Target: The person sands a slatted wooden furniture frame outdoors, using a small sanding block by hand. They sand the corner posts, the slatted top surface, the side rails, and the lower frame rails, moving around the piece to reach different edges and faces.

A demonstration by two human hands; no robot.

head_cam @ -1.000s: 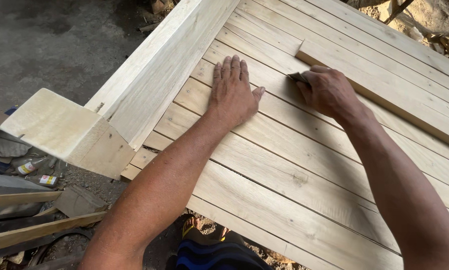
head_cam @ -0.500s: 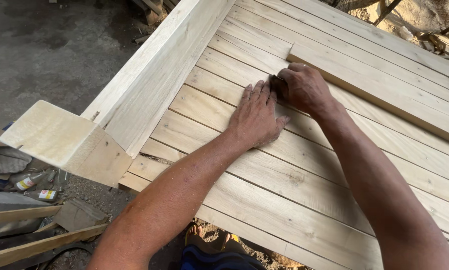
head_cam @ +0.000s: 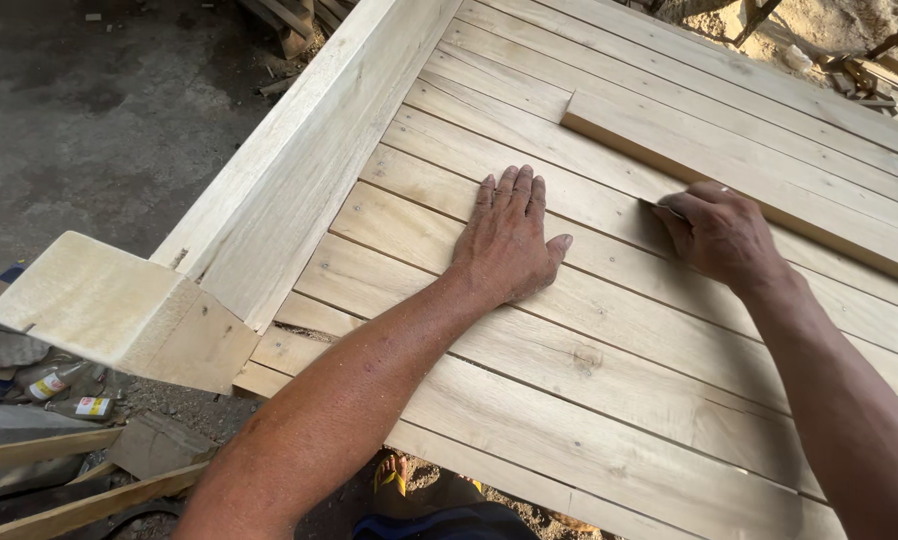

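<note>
Pale plank deck (head_cam: pixel 609 400), perhaps outdoors

Pale, matt, smooth bare-wood slats (head_cam: pixel 589 370); rough-sawn wooden side beam (head_cam: pixel 309 170); rough grey concrete floor (head_cam: pixel 99 110).

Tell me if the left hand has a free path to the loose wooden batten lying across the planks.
Probably yes. The left hand lies flat on the planks, and only bare boards separate it from the batten; the right hand sits off to the side.

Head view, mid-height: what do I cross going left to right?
Corner post → side rail → left hand flat on the slats → right hand, fingers closed on a small dark tool → loose batten.
</note>
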